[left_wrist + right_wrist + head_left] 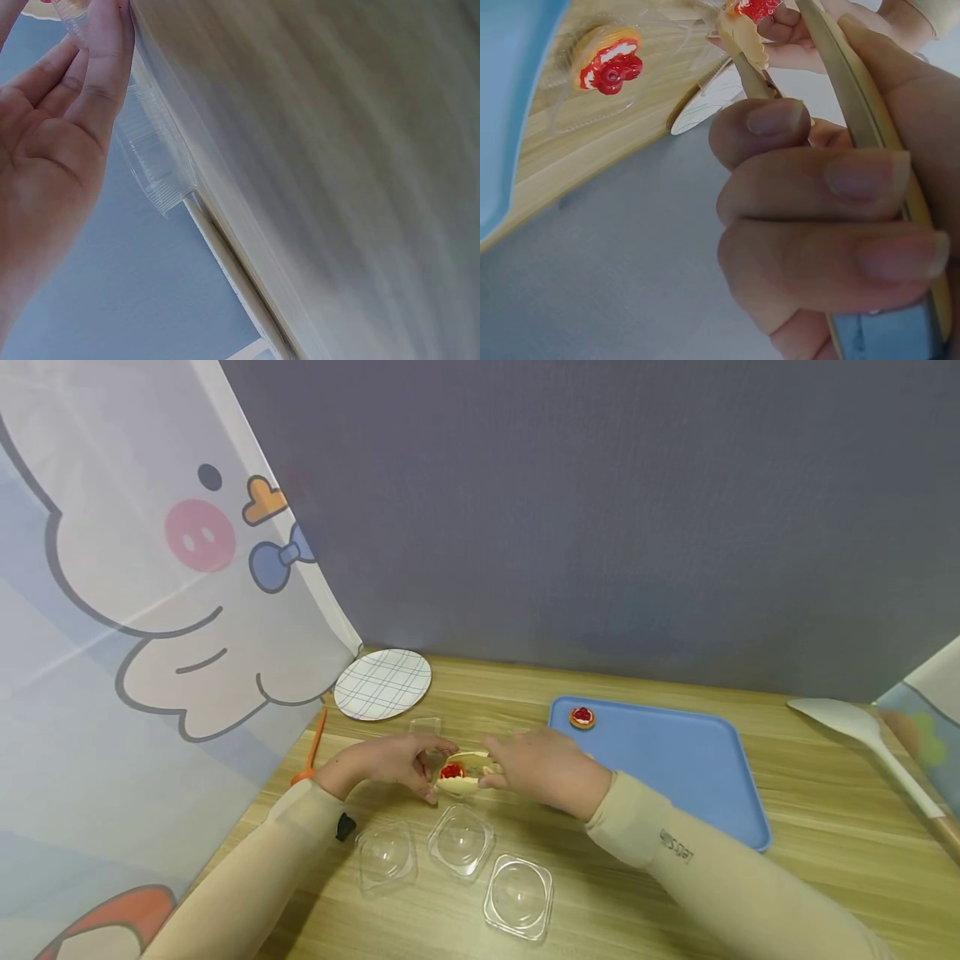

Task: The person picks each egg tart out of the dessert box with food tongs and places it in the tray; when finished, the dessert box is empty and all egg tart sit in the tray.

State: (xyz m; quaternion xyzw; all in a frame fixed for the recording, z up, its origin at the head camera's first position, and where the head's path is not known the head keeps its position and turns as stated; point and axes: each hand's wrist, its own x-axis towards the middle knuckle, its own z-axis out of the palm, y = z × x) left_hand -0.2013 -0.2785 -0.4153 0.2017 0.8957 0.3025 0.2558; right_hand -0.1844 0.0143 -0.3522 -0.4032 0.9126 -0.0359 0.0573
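My right hand (543, 768) grips a pair of cream-coloured tongs (459, 786), fingers curled round the handles in the right wrist view. Between the tongs' tips is a small tart with a red fruit topping (452, 770). Close beside it, my left hand (397, 764) pinches a clear plastic box (73, 16) at its edge, mostly hidden in the head view. A second ridged clear box (154, 154) stands beyond the left fingers. Another red-topped tart (609, 64) sits in clear plastic on the table, seen in the right wrist view.
A blue tray (675, 760) on the right bears one tart (582, 718). Several clear plastic boxes (519, 897) lie near the front. A checked white plate (382, 685) is at the back left, an orange utensil (318, 739) by the left edge, a big white spoon (840, 717) far right.
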